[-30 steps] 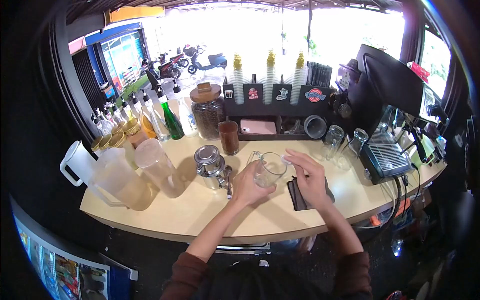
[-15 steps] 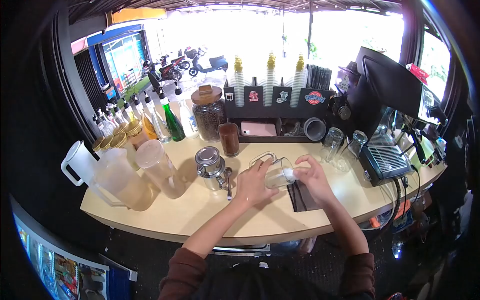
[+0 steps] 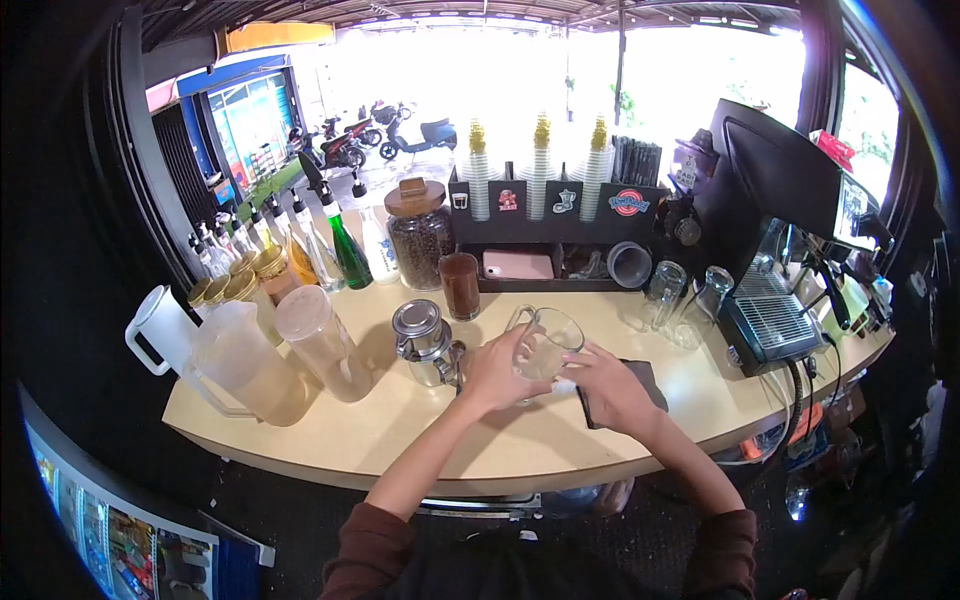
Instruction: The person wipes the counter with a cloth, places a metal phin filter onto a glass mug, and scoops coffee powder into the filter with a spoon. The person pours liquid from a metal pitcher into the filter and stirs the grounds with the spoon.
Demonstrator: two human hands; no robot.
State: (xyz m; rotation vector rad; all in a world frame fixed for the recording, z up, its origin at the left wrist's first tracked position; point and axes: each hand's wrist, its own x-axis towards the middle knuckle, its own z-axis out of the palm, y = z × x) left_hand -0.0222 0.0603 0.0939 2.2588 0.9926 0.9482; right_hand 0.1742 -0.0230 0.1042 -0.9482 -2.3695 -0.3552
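A clear glass mug (image 3: 552, 338) with its handle toward the upper left is held over the wooden counter. My left hand (image 3: 498, 372) grips its left side. At its right side is my right hand (image 3: 612, 388), fingers bent, with a small white wad (image 3: 564, 387) under them against the lower part of the glass. A dark folded cloth (image 3: 645, 376) lies partly hidden beneath my right hand. Left of my left hand stands a metal drip filter (image 3: 420, 330), with a spoon beside it. Behind it is a glass of brown liquid (image 3: 460, 287).
Pitchers (image 3: 245, 365), a lidded container (image 3: 322, 340), pump bottles and a jar of dark beans (image 3: 420, 240) stand left. A black organizer (image 3: 560, 212) with stacked cups is behind. Two upturned glasses (image 3: 664, 297) and a black machine (image 3: 768, 318) are at right.
My right hand has moved from the mug's mouth down to its lower right side with the white wad. The mug has turned from tilted rightward to more upright.
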